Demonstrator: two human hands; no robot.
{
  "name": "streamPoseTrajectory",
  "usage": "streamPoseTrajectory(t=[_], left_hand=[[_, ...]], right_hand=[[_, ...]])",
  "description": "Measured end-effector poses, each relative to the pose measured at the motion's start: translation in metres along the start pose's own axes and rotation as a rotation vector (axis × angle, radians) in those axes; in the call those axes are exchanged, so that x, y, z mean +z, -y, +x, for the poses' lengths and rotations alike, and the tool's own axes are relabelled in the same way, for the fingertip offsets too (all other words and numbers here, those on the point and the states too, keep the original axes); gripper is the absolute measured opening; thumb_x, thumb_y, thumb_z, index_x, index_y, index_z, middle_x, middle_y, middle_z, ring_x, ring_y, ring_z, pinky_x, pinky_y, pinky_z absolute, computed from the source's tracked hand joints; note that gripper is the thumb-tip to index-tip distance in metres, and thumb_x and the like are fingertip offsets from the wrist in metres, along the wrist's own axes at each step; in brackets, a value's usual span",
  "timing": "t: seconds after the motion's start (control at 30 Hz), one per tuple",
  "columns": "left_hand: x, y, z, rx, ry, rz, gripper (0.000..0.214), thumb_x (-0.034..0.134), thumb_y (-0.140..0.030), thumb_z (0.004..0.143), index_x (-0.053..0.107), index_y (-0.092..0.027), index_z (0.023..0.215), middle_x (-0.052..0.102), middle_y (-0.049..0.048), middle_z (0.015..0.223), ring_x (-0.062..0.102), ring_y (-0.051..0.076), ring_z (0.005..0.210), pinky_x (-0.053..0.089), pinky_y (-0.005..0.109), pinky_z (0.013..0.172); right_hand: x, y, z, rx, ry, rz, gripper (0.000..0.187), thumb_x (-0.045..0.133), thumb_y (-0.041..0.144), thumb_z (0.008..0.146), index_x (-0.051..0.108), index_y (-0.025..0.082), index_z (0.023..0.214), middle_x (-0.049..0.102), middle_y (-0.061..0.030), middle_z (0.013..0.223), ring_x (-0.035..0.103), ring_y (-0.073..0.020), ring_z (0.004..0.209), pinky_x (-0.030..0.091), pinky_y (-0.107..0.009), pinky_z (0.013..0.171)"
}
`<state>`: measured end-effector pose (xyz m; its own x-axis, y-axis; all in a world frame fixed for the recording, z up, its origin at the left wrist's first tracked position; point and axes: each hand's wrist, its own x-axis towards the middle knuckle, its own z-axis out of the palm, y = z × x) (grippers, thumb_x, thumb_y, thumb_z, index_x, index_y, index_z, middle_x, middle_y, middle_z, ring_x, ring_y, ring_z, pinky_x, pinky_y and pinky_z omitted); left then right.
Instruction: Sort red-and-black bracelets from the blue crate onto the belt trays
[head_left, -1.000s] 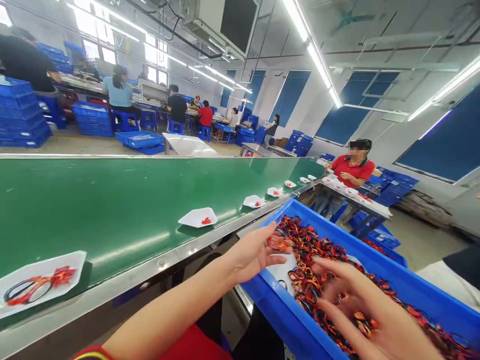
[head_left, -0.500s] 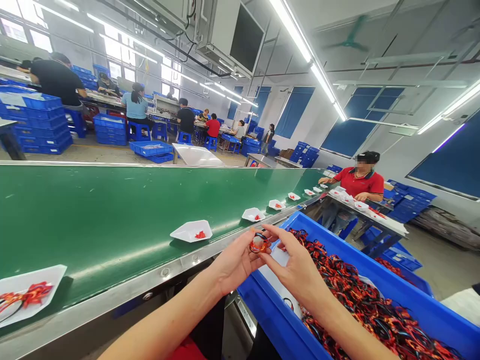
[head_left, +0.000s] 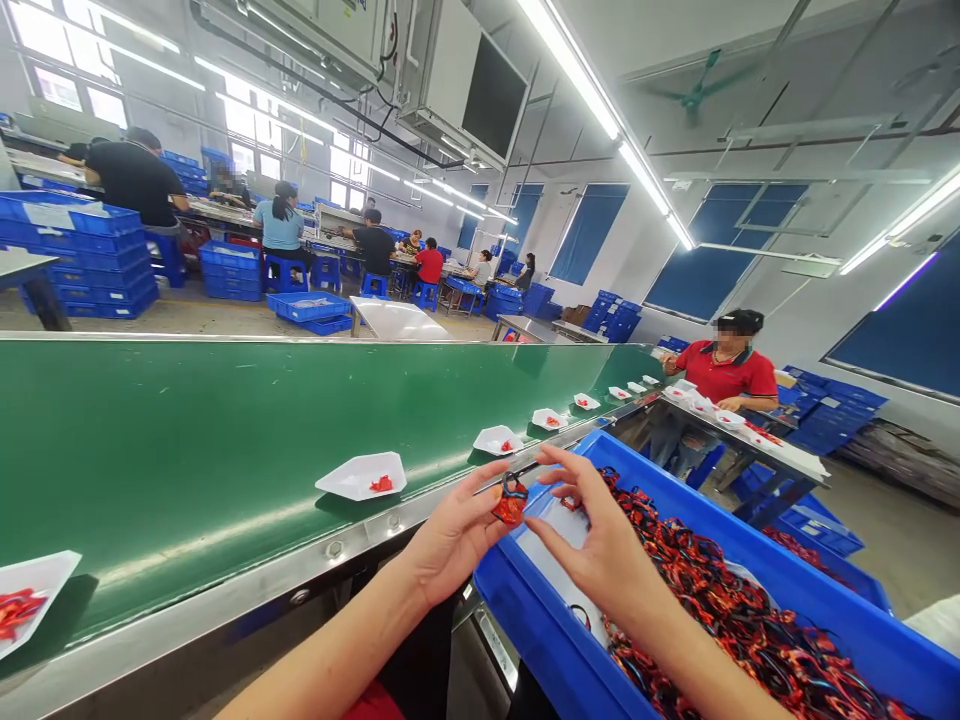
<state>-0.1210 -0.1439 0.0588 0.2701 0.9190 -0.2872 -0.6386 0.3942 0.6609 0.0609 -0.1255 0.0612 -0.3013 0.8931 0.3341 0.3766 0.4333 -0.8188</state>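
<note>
by the left edge of the blue plastic bin (head_left: 551,640), left hand (head_left: 452,542) pinches small red-and-black looped wire-like bundle (head_left: 510,508); right hand (head_left: 601,528) spread, loose. probably light, limp; grip mid-bundle.

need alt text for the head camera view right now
A person's bare left hand holds a small looped red-and-black bundle, with the bare right hand close beside it. Nearby, a blue plastic bin holds heaped similar bundles. Beyond, white angular trays, several holding red pieces, sit on a green conveyor belt.
</note>
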Motion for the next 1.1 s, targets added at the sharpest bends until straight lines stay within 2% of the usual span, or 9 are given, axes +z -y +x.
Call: streamPoseTrajectory(t=[0.07, 0.23, 0.37, 0.57, 0.73, 0.83, 1.0, 1.03, 1.1], left_hand=[[-0.008, -0.003, -0.003, 0.140, -0.036, 0.253, 0.056, 0.072, -0.021, 0.079, 0.045, -0.018, 0.128, 0.061, 0.0088, 0.112, 0.062, 0.014, 0.097, 0.050, 0.025, 0.087], [-0.043, -0.015, -0.014, 0.746, -0.172, 1.240, 0.067, 0.067, -0.015, 0.081, 0.034, -0.032, 0.137, 0.061, 0.0001, 0.113, 0.058, 0.012, 0.104, 0.044, 0.030, 0.100], [-0.068, -0.026, -0.021, 0.906, -0.247, 1.609, 0.074, 0.064, -0.019, 0.085, 0.024, -0.032, 0.145, 0.062, 0.0008, 0.114, 0.059, 0.012, 0.102, 0.045, 0.029, 0.097], [-0.088, -0.046, -0.035, 0.803, -0.409, 1.703, 0.072, 0.066, -0.023, 0.085, 0.025, -0.028, 0.144, 0.063, 0.0002, 0.109, 0.060, 0.012, 0.097, 0.046, 0.027, 0.093], [-0.109, -0.079, -0.054, 0.573, -0.657, 1.795, 0.062, 0.064, -0.029, 0.085, 0.034, -0.025, 0.138, 0.065, 0.0005, 0.107, 0.062, 0.016, 0.097, 0.047, 0.029, 0.089], [-0.121, -0.099, -0.067, 0.378, -0.796, 1.890, 0.055, 0.060, -0.031, 0.085, 0.039, -0.023, 0.136, 0.067, 0.0018, 0.107, 0.063, 0.020, 0.096, 0.047, 0.032, 0.084], [-0.133, -0.118, -0.079, 0.003, -0.812, 2.150, 0.043, 0.047, -0.039, 0.090, 0.050, -0.018, 0.127, 0.067, 0.0084, 0.112, 0.063, 0.029, 0.098, 0.048, 0.039, 0.082], [-0.134, -0.120, -0.078, -0.007, -0.820, 2.201, 0.042, 0.047, -0.040, 0.090, 0.053, -0.018, 0.125, 0.066, 0.0094, 0.113, 0.062, 0.031, 0.100, 0.048, 0.041, 0.083], [-0.131, -0.120, -0.073, 0.104, -0.822, 2.259, 0.039, 0.049, -0.043, 0.089, 0.057, -0.018, 0.119, 0.065, 0.0096, 0.115, 0.060, 0.032, 0.104, 0.047, 0.044, 0.088]], right_hand=[[-0.015, -0.015, -0.005, 0.118, 0.106, -0.030, 0.051, 0.058, 0.039, 0.085, 0.042, 0.029, 0.132, 0.056, -0.0032, 0.125, 0.056, -0.0166, 0.107, 0.047, -0.034, 0.092], [-0.033, -0.072, -0.040, 0.480, 0.647, -0.362, 0.043, 0.054, 0.034, 0.080, 0.058, 0.017, 0.119, 0.064, -0.0091, 0.112, 0.060, -0.0220, 0.097, 0.044, -0.039, 0.091], [-0.021, -0.092, -0.063, 0.569, 0.847, -0.468, 0.036, 0.050, 0.032, 0.077, 0.066, 0.018, 0.108, 0.069, -0.0071, 0.095, 0.063, -0.0232, 0.088, 0.044, -0.036, 0.079], [-0.007, -0.100, -0.063, 0.563, 0.897, -0.420, 0.032, 0.052, 0.025, 0.073, 0.069, 0.021, 0.101, 0.072, -0.0032, 0.083, 0.064, -0.0192, 0.077, 0.039, -0.028, 0.066], [-0.009, -0.109, -0.063, 0.503, 0.850, -0.329, 0.026, 0.047, 0.029, 0.079, 0.072, 0.021, 0.083, 0.071, -0.0040, 0.079, 0.064, -0.0193, 0.076, 0.041, -0.026, 0.065], [-0.017, -0.106, -0.057, 0.512, 0.704, -0.324, 0.033, 0.046, 0.042, 0.083, 0.072, 0.022, 0.086, 0.070, -0.0048, 0.080, 0.062, -0.0199, 0.073, 0.042, -0.029, 0.067], [-0.033, -0.083, -0.036, 0.544, 0.406, -0.044, 0.044, 0.045, 0.048, 0.082, 0.070, 0.018, 0.099, 0.069, -0.0059, 0.087, 0.058, -0.0176, 0.075, 0.043, -0.029, 0.070], [-0.035, -0.077, -0.033, 0.561, 0.361, 0.016, 0.042, 0.047, 0.045, 0.080, 0.070, 0.017, 0.100, 0.068, -0.0053, 0.086, 0.056, -0.0161, 0.073, 0.043, -0.028, 0.068], [-0.036, -0.068, -0.028, 0.614, 0.289, 0.122, 0.040, 0.051, 0.042, 0.077, 0.070, 0.017, 0.101, 0.067, -0.0037, 0.082, 0.052, -0.0130, 0.067, 0.040, -0.026, 0.063]])
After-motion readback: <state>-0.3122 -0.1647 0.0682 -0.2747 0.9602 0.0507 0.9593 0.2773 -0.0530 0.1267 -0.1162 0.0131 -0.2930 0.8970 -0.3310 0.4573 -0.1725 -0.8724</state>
